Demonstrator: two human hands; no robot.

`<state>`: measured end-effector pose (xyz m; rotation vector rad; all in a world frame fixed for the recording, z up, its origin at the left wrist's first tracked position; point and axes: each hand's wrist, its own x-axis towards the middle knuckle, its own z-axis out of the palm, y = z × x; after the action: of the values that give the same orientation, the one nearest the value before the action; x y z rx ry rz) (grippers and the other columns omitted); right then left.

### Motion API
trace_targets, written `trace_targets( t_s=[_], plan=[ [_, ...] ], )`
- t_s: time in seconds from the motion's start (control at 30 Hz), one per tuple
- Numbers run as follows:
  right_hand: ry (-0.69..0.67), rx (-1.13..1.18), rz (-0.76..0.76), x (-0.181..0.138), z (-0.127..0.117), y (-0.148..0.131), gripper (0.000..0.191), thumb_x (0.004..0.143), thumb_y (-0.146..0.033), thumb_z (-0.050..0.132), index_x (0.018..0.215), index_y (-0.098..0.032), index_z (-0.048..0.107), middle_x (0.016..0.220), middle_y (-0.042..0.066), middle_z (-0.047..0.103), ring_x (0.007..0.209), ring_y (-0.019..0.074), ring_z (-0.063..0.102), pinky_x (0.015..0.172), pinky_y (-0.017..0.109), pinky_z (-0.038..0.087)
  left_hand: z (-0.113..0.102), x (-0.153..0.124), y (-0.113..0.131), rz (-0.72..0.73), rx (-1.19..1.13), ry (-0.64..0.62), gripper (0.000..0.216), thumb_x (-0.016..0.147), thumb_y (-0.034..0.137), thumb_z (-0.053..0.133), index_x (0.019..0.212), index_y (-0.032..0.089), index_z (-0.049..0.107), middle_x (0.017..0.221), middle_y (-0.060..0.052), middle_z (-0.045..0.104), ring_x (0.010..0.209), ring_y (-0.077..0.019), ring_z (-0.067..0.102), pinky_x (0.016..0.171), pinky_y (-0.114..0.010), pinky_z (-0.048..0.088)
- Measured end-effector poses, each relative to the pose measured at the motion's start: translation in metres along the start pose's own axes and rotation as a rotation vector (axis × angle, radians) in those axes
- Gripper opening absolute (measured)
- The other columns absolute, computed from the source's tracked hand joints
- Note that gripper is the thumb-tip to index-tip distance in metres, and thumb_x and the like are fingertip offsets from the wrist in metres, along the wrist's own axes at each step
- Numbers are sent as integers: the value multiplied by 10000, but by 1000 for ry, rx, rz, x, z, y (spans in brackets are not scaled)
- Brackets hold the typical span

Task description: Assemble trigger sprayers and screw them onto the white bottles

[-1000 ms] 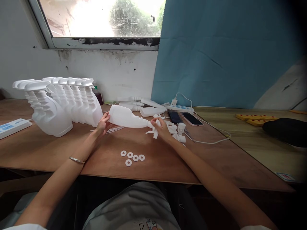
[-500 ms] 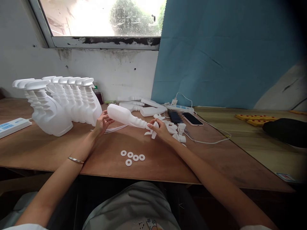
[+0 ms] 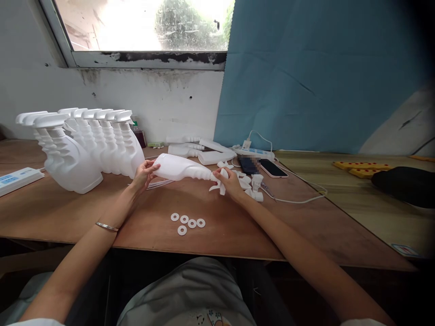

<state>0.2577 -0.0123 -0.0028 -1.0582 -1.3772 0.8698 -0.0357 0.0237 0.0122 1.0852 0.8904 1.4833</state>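
Head view: at the left of the brown surface [image 3: 238, 235], toward its back edge, stands a cluster of upright spray bottles [image 3: 75, 163]. Just beside them, the left hand [image 3: 142, 175] pinches the base end of the held bottle [image 3: 178, 168] between thumb and fingers. That bottle is raised over the middle of the surface, nearly level, neck to the right. Nearer the front edge lie five flat rings [image 3: 189, 224]. At the neck, the right hand [image 3: 233, 182] has thumb and fingers closed round a spray head [image 3: 222, 187]; they hide the joint, so its fit cannot be told. To work it well, I judge, head and neck should share one line, the left grip firm but not denting the wall. Loose spray parts [image 3: 257, 182] and a phone [image 3: 273, 168] lie by the back right corner.
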Motion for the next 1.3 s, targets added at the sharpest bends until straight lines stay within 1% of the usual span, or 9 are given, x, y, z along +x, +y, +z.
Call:
trace_targets(
  t_s=[0.17,0.27,0.47,0.53,0.63,0.77,1.03,1.2,1.3],
  plan=[
    [83,120,49,4,-2,1,348,616,-480,665,735,-181,535,605,-36,537,466,79,511,421,190,434,2,0,-2,55,94,57,412,371,129,773,674,148,494,884,4,570,728,-92,555,652,-217,470],
    [114,142,54,4,-2,1,354,610,-483,667,737,-180,535,623,-32,541,466,71,500,419,183,438,2,0,-2,24,77,48,394,351,72,741,647,145,491,812,4,577,725,-102,557,698,-248,484],
    [134,103,14,4,-2,1,329,612,-468,662,696,-185,518,613,-35,519,476,73,467,428,191,437,4,-1,1,-10,-89,-29,110,563,194,606,582,147,509,731,-24,573,869,-193,565,791,-385,508],
    [110,60,-24,3,-3,1,317,627,-464,650,691,-187,511,603,-35,513,479,78,460,427,197,429,6,-3,0,-8,-94,-32,147,603,256,617,625,147,521,748,-31,564,921,-224,551,795,-434,509],
    [107,-17,-115,2,-4,0,304,649,-461,631,691,-186,509,609,-36,509,488,80,453,431,197,414,9,-4,-4,-25,-76,-64,281,663,364,631,816,140,556,897,-72,576,1004,-261,532,807,-465,503],
    [104,-88,-203,0,-6,-1,289,667,-454,614,700,-186,512,619,-40,504,499,80,452,453,198,406,9,-3,-7,-78,-124,-52,329,694,379,625,901,142,530,978,-96,578,1027,-267,549,854,-439,487],
    [116,-97,-168,0,-8,-4,285,680,-470,591,703,-201,500,618,-43,513,477,84,444,463,214,392,7,-6,-1,-88,-202,-183,206,573,146,650,655,149,461,849,-45,628,965,-213,594,928,-384,450],
    [113,-102,-160,-1,-7,-7,271,681,-458,594,698,-206,495,595,-47,501,478,87,438,454,207,373,8,-2,-2,-127,-258,-88,236,656,281,640,813,146,526,962,-84,620,1005,-219,574,871,-318,493],
    [107,-142,-193,-1,-8,-7,258,696,-444,588,695,-199,507,567,-49,489,481,82,426,459,199,365,8,-2,-2,-191,-194,-76,278,665,265,627,887,122,541,974,-100,613,945,-210,593,808,-296,520]
  ],
)
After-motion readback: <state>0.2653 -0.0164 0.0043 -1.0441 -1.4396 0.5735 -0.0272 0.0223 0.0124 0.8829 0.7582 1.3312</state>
